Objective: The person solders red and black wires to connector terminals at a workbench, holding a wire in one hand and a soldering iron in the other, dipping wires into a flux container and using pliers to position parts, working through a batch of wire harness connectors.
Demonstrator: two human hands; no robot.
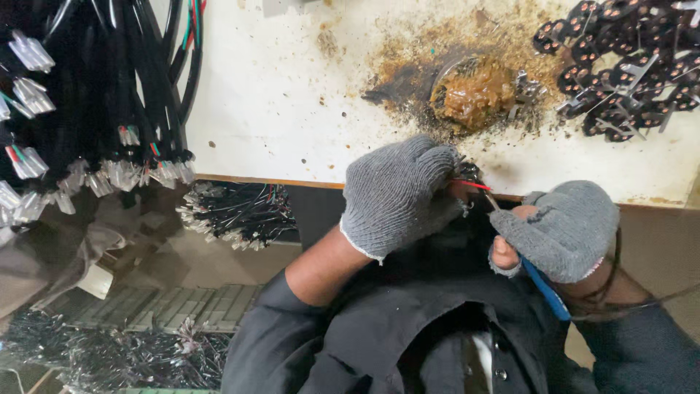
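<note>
I see my left hand [397, 193], in a grey knitted glove, curled nearly shut around a thin red wire [470, 184] and a small dark part I cannot make out, pinched at the fingertips just at the near edge of the stained white worktop [277, 95]. My right hand [565, 230], in a matching fingerless grey glove, is wrapped tight around a blue-handled tool [543, 288] whose thin metal tip [492, 201] meets the wire right beside the left fingers; I judge the left hand steadies the wire so the tip can touch it. Just beyond the fingers sits a brown lump of paste in a scorched dish [474, 91], close enough for dipping. Farther right lies a heap of black round copper-ringed parts [627, 58]; far left hang bundles of black cables with clear plugs [87, 109]
</note>
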